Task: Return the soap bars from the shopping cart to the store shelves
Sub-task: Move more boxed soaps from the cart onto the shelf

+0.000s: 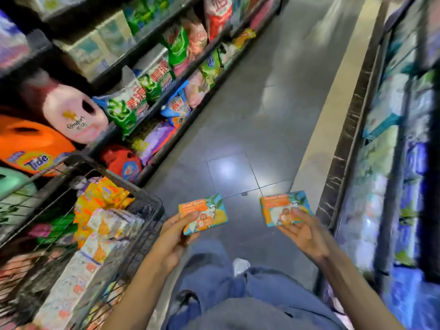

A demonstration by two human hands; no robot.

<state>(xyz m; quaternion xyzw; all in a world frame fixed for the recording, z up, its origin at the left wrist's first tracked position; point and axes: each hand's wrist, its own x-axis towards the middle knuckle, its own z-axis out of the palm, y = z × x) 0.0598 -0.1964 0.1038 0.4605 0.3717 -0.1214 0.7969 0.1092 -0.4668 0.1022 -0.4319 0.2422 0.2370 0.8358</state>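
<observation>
My left hand point(175, 236) grips an orange and teal soap bar box point(207, 213) with the thumb across its face, held over the aisle floor just right of the cart. A second, matching soap bar box point(283, 207) is pinched at its near edge by the fingers of my right hand point(303, 233), close to the right-hand shelves point(390, 144). The black wire shopping cart point(142, 201) stands at the lower left with several more soap boxes and orange packs inside.
Left shelves point(133, 55) carry detergent bags, an orange Tide jug point(31, 148) and a pink Comfort bottle point(73, 115). The right shelves are blurred, with teal and blue boxes. A grey tiled aisle floor point(250, 115) runs ahead. My jeans and shoes show below.
</observation>
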